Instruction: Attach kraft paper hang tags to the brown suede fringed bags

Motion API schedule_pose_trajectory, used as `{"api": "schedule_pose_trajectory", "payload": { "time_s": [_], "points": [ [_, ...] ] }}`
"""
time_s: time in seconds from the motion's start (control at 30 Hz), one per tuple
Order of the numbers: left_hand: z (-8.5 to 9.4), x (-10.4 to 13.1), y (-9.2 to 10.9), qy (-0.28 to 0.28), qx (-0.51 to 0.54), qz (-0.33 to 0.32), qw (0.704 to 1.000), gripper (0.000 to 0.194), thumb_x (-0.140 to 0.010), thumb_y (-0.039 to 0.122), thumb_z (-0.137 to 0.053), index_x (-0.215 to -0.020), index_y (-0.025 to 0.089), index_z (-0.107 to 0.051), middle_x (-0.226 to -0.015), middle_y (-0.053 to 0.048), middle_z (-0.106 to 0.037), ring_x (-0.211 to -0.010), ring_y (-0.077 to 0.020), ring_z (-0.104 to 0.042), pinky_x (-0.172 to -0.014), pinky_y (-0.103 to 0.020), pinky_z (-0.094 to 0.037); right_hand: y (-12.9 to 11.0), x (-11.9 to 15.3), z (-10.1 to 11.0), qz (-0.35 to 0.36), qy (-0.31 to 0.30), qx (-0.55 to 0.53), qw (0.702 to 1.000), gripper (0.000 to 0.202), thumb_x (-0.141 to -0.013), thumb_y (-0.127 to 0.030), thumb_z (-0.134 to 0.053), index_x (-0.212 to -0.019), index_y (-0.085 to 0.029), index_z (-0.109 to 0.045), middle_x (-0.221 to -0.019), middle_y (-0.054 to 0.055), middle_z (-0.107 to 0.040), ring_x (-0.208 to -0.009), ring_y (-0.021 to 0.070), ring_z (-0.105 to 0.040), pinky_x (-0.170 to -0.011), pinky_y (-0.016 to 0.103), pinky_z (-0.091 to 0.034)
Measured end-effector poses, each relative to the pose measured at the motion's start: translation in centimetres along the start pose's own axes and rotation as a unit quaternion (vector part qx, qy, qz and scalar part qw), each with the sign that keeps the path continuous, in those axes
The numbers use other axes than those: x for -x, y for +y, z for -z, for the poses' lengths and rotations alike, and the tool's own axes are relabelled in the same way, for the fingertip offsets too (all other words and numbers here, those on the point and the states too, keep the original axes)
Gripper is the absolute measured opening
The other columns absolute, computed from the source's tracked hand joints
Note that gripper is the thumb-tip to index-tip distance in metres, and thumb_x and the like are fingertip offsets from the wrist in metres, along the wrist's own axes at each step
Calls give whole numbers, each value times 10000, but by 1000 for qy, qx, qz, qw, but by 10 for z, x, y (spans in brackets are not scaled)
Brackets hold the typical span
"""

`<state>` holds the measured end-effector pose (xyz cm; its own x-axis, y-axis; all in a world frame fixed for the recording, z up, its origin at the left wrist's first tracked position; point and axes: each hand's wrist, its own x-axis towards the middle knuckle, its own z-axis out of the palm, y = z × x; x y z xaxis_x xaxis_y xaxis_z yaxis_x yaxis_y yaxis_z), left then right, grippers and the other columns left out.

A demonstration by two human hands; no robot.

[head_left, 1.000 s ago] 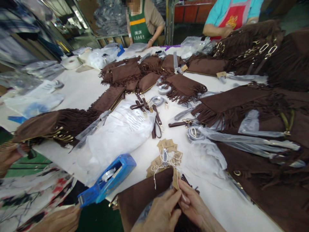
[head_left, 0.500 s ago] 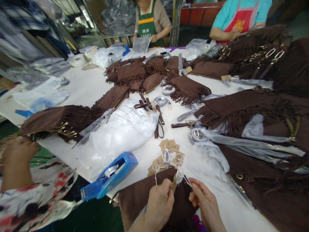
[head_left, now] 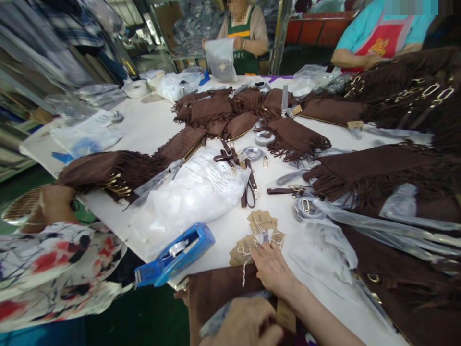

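Observation:
My right hand [head_left: 273, 266] reaches across the fringed brown bag [head_left: 219, 283] in front of me, fingertips pinched at the white strings of a small pile of tan hang tags [head_left: 264, 221]. Which string it holds is hidden. Low in the view my left hand [head_left: 248, 322] is curled over the same bag, a little blurred; what lies inside its fingers cannot be made out. A single tan hang tag [head_left: 285, 317] lies against the bag beside it. Clear plastic wrapping [head_left: 230, 307] shows under my left hand.
A blue tape dispenser [head_left: 176, 254] sits at the table edge, near a full white plastic bag [head_left: 198, 192]. Brown wrist straps [head_left: 251, 185] and more fringed bags [head_left: 374, 168] lie beyond. At left is a co-worker's hand [head_left: 57, 202]; other people stand across the table.
My right hand has left the bag's corner and moved up to the tag pile. My left hand has dropped lower. A tag now rests against the bag. A person opposite has raised a plastic bag.

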<state>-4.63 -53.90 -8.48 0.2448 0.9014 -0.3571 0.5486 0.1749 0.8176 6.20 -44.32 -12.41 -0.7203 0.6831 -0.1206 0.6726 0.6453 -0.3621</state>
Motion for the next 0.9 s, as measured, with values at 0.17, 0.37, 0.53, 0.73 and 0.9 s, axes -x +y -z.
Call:
{"api": "schedule_pose_trajectory", "payload": {
  "time_s": [0.17, 0.37, 0.53, 0.73, 0.9],
  "points": [
    [33, -41, -26, 92, -51, 20, 994, 239, -797, 165, -426, -888, 222, -640, -882, -58, -614, -890, -214, -535, -815, -331, -393, 2, 17, -1, 3, -5, 14, 1000, 165, -649, -53, -589, -776, -154, -616, -761, 76, -657, -803, 256, -548, -743, 383, -358],
    [26, -82, -48, -69, -76, -25, 994, 161, -640, 183, -630, -772, 245, -699, -826, -42, -602, -852, -225, -518, -782, -324, -387, -17, 42, 8, 43, 60, 19, 997, 126, -688, -61, -585, -677, -186, -577, -696, 25, -621, -710, 198, -517, -733, 353, -343],
    [24, -89, -54, -53, -102, 11, 993, 290, -568, 97, -634, -797, 264, -695, -852, -32, -581, -909, -246, -496, -824, -357, -371, -20, 76, 0, 73, 161, -10, 984, 146, -709, -77, -537, -639, -203, -514, -635, 7, -556, -658, 184, -468, -732, 349, -319],
    [31, -93, -53, -77, -63, 7, 995, 271, -561, 112, -615, -767, 268, -697, -834, -24, -592, -904, -247, -494, -842, -360, -359, -26, 89, -10, 82, 252, 2, 964, 223, -736, -46, -386, -615, -213, -469, -535, -2, -504, -531, 175, -437, -625, 339, -292],
    [48, -106, -56, -158, 7, 11, 987, 252, -509, 87, -586, -669, 251, -692, -666, 14, -586, -728, -182, -522, -724, -275, -405, -7, 123, 23, 64, 174, -4, 983, 218, -807, -80, -405, -708, -233, -524, -559, -8, -564, -495, 159, -493, -549, 307, -322]
  ]
}}
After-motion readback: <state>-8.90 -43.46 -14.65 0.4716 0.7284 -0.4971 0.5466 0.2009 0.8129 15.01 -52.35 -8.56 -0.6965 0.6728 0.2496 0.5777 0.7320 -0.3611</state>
